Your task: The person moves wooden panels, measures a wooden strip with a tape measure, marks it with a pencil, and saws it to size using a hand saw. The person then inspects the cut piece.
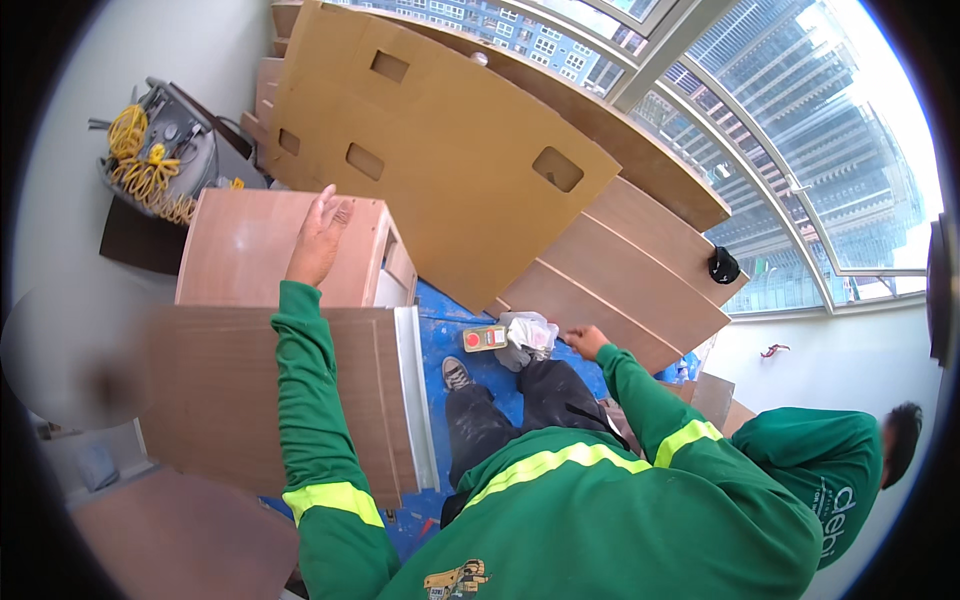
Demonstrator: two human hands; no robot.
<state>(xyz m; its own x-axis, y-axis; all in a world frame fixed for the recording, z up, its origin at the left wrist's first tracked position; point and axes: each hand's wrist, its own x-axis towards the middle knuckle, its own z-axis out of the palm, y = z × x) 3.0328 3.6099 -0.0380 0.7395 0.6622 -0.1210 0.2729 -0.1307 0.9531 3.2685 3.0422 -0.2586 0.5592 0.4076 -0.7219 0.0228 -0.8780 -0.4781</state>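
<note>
My left hand (318, 240) is stretched out over the top of a pale wooden cabinet box (235, 245), fingers extended and holding nothing. Whether the palm touches the wood I cannot tell. Nearer to me stands a second wooden cabinet (270, 390) with a whitish strip (412, 385) along its right edge; my left forearm reaches across it. My right hand (587, 342) is closed, just right of a white plastic bag (532, 333). A small dark bit shows at its fingertips, too small to name. Left of the bag is a yellowish rectangular container (485, 339).
A big brown board with cutouts (450, 150) leans at the back, beside wooden panels (620, 265) under the windows. A grey cart with coiled yellow hoses (150, 150) stands far left. Blue sheeting (437, 310) covers the floor. A co-worker in green (815, 470) bends at the right.
</note>
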